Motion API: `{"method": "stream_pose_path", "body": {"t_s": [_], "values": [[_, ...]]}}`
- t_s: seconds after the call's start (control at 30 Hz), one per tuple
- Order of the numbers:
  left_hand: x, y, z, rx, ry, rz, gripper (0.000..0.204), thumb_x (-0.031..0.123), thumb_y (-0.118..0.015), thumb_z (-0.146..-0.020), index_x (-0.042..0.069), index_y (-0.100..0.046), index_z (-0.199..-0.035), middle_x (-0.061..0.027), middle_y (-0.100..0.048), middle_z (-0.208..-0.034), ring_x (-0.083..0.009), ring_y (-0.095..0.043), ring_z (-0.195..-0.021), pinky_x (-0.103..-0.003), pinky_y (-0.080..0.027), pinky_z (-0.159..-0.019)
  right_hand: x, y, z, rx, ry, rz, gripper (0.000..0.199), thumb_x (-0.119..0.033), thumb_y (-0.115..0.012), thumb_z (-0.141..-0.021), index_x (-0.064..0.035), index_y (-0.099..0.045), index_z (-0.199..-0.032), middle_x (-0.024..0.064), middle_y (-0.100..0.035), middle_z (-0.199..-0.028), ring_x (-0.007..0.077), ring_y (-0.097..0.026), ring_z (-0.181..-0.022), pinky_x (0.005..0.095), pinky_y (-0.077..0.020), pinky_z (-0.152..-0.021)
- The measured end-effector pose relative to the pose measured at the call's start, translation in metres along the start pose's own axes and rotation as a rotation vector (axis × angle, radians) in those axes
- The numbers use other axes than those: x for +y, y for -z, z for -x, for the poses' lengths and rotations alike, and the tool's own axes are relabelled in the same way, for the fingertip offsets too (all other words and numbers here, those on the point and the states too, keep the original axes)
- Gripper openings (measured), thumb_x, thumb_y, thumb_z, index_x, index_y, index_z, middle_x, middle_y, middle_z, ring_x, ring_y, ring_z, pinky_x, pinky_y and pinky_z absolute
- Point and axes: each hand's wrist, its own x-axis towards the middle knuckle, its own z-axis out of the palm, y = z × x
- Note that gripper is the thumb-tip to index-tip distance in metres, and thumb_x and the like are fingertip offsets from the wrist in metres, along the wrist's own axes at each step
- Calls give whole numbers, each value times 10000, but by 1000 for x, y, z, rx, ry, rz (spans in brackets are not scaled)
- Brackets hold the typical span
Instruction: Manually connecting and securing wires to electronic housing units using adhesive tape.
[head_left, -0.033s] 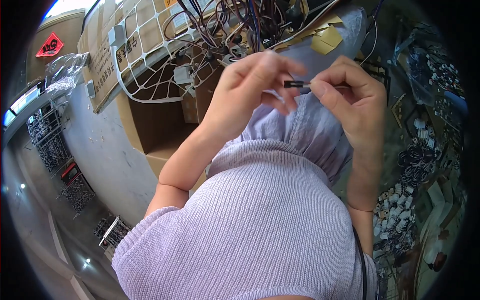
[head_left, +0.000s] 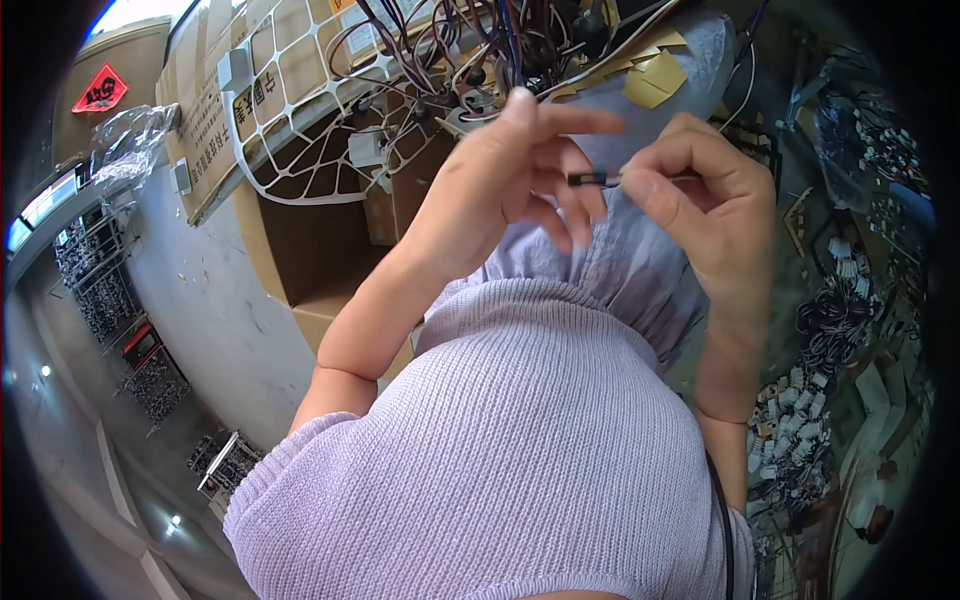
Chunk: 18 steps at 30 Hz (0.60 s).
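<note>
Between thumb and forefinger, my right hand (head_left: pixel 710 195) pinches the thin lead just behind a small black connector (head_left: pixel 588 180), which points to the left. My left hand (head_left: pixel 495 175) is just left of it, fingers spread and somewhat blurred by motion. Nothing shows in that hand; whether a fingertip touches the connector I cannot tell. Past my hands, a tangle of dark and coloured wires (head_left: pixel 520 50) with small connectors hangs over the work surface.
A white plastic mesh (head_left: pixel 300 120) lies against a cardboard box (head_left: pixel 205 125), above an open carton (head_left: pixel 320 235). Yellow paper pieces (head_left: pixel 655 80) are at the far side. White parts (head_left: pixel 795 425) and coiled black cables (head_left: pixel 835 320) lie on the right.
My left hand's fingers have spread and shifted slightly. The black connector in my right hand sits a little lower.
</note>
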Motion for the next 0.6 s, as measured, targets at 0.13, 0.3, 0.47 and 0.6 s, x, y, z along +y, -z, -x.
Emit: {"method": "stream_pose_path", "body": {"t_s": [0.13,0.3,0.47,0.6], "values": [[3,-6,1,-315,256,255,968,744,-92,-873,-25,-209,-1450,-162,-558,-561,-197,-562,-408,-257,-488,-385,-9,-6,0,-86,-3,114,78,-14,-692,-793,22,-634,-829,0,-523,-795,44,-485,-707,176,-375,-611],[-6,-1,-1,-571,168,659,1021,785,-86,-837,-15,-65,-1470,-176,-551,-548,-164,-510,-345,-211,-432,-330,-17,-13,0,-10,15,136,66,12,-684,-782,14,-626,-813,0,-518,-790,42,-485,-691,169,-377,-607],[-5,-2,-2,-651,153,738,1112,838,-129,-787,-34,16,-1461,-185,-554,-567,-158,-502,-346,-210,-426,-326,-22,-17,1,27,56,266,65,28,-672,-778,5,-614,-794,0,-510,-779,40,-482,-680,169,-371,-596],[-8,0,-5,-688,128,732,1126,846,-129,-779,-40,16,-1459,-187,-556,-572,-160,-508,-350,-213,-427,-324,-23,-22,2,73,68,308,76,29,-675,-772,3,-603,-775,-2,-501,-763,39,-462,-658,173,-347,-577]]}}
